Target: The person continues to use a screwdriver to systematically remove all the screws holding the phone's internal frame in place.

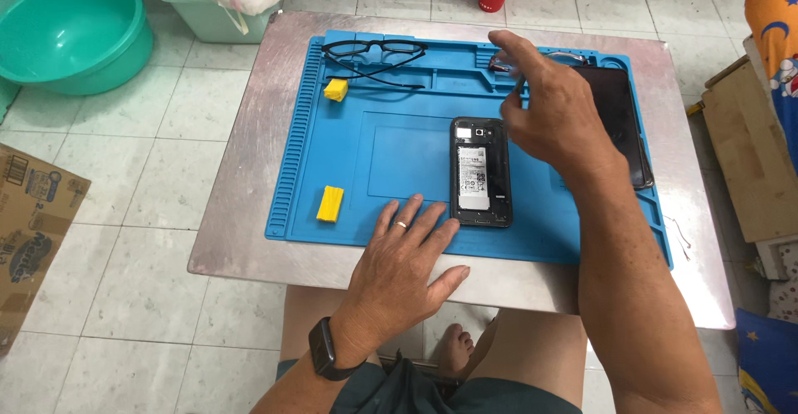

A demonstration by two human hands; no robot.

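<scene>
One phone [480, 171] lies face down, back cover off, near the middle of the blue mat [349, 165], its battery [474, 179] exposed and its long axis pointing away from the person. A dark back panel or second device [619, 115] rests at the mat's right edge, partly hidden by the right forearm.

Left hand [407, 260] lies flat on the mat, fingers spread and relaxed, gripping nothing; fingertips sit just beside the phone's lower left corner without clearly touching it. A ring shows on one finger, a dark watch [326, 349] on the wrist.

Right hand [544, 110] hovers above the mat beyond the phone's top right corner, fingers loosely curled. Whether the fingertips pinch something small is unclear; the hand is blurred.

Judgement: steady work calls for the left fingers to press on the phone's edge so that it cannot slide, and for the right hand to come down from straight above, clear of the battery.

Outward: glasses [374, 51] lie at the mat's far edge, two yellow blocks [330, 204] on its left side. The mat covers a metal table [241, 214]; a green basin [71, 32] stands on the tiled floor to the left.
</scene>
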